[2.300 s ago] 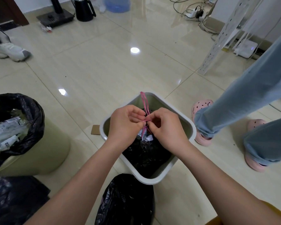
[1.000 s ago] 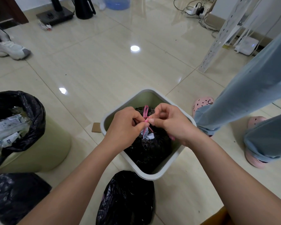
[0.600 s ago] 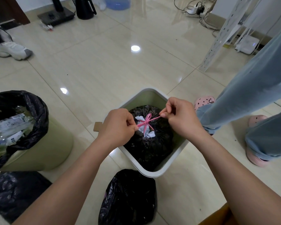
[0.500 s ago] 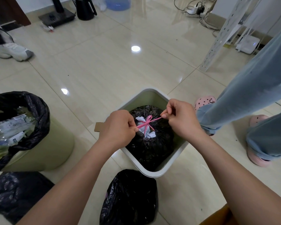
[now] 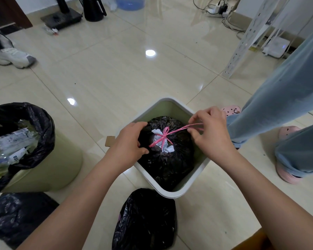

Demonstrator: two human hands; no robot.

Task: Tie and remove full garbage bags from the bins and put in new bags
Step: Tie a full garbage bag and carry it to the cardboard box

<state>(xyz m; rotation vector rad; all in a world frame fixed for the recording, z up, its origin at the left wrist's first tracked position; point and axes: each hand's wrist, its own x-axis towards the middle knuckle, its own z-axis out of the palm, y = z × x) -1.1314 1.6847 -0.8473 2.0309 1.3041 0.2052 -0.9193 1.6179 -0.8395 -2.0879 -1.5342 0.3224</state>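
Your right hand (image 5: 210, 131) pinches the looped ends of the pink drawstring (image 5: 172, 133), drawn taut toward the right over the knot on the full black bag (image 5: 167, 156). That bag sits inside the square white-rimmed bin (image 5: 172, 193), below the rim on all sides. Your left hand (image 5: 129, 142) curls its fingers against the bag's left shoulder, pressing at the bin's left edge. Just near the bin lies a tied black bag (image 5: 145, 221), touching the near rim. At left stands a round bin (image 5: 49, 166) with an open liner full of rubbish, another black bag (image 5: 16, 215) below it. A bystander's legs (image 5: 282, 112) crowd the right side; open tile floor (image 5: 116, 74) lies beyond.
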